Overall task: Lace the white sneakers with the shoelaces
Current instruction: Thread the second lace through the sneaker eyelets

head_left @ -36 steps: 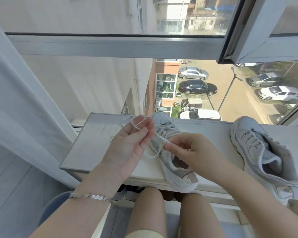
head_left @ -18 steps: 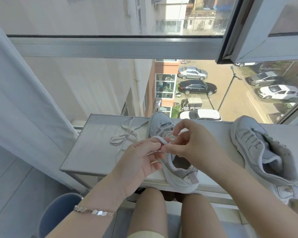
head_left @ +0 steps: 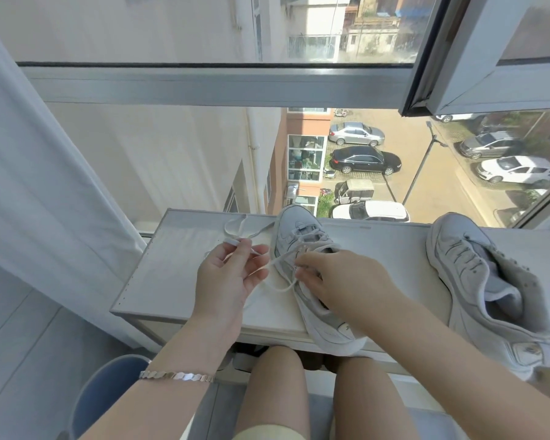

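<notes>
Midway through lacing, by my read. My left hand (head_left: pixel 232 274) pinches tip of flat white cotton shoelace (head_left: pixel 269 266) between thumb and fingertips, just left of white leather low-top sneaker (head_left: pixel 302 249) lying on pale white window ledge (head_left: pixel 172 265). My right hand (head_left: pixel 340 281) rests on that sneaker's throat, fingers curled at eyelets; grip on lace hidden, cannot tell. Lower rows appear crossed, upper rows left. Second white sneaker (head_left: pixel 477 274), well right of first, seems laced already, possibly not fully.
</notes>
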A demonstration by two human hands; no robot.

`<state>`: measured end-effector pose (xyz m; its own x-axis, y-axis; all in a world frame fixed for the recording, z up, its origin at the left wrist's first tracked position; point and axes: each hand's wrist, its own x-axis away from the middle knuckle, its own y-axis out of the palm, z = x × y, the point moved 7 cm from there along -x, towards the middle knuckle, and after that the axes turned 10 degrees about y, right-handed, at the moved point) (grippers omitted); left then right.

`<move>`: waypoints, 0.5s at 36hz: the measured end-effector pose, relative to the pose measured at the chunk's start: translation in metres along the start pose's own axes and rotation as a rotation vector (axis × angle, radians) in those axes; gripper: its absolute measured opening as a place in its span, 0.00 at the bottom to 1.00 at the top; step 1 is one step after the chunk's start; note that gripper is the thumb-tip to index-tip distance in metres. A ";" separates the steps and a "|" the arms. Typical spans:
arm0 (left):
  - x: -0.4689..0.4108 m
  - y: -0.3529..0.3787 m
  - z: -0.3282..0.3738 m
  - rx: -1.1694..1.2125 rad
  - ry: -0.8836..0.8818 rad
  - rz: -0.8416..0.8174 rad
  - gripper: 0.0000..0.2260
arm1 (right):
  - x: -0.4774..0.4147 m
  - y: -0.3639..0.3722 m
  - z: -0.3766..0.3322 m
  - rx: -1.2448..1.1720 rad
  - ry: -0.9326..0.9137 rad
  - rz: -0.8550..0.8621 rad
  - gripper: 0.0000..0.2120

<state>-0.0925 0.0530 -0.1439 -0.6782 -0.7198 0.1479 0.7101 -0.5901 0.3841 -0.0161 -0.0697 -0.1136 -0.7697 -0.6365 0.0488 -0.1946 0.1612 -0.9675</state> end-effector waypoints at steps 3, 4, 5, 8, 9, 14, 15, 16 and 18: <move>0.000 -0.001 -0.004 0.005 -0.004 0.002 0.06 | -0.002 0.003 -0.001 0.019 -0.032 0.005 0.12; 0.001 0.000 -0.005 0.001 -0.002 0.001 0.05 | -0.003 0.004 -0.002 0.008 -0.042 -0.002 0.11; 0.001 0.000 -0.006 -0.007 0.001 -0.004 0.04 | -0.002 0.004 -0.003 0.000 -0.052 -0.009 0.11; 0.003 0.003 -0.008 -0.038 0.011 -0.038 0.05 | 0.003 0.002 -0.002 -0.062 -0.071 -0.016 0.12; 0.004 0.004 -0.009 -0.049 0.015 -0.054 0.05 | 0.005 0.001 -0.001 -0.110 -0.068 -0.011 0.11; 0.007 0.007 -0.012 -0.167 0.055 -0.107 0.05 | 0.018 -0.011 0.025 -0.165 0.123 0.016 0.20; 0.007 0.008 -0.013 -0.167 0.056 -0.106 0.05 | 0.020 -0.014 0.032 -0.144 0.170 0.027 0.20; 0.007 0.008 -0.015 -0.163 0.053 -0.101 0.05 | 0.021 -0.015 0.036 -0.119 0.209 0.028 0.19; 0.008 0.010 -0.017 -0.158 0.048 -0.093 0.05 | 0.021 -0.014 0.041 -0.142 0.260 0.002 0.18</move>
<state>-0.0878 0.0353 -0.1543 -0.7349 -0.6742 0.0733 0.6685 -0.7021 0.2453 -0.0048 -0.1167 -0.1088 -0.8966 -0.4244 0.1265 -0.2619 0.2778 -0.9242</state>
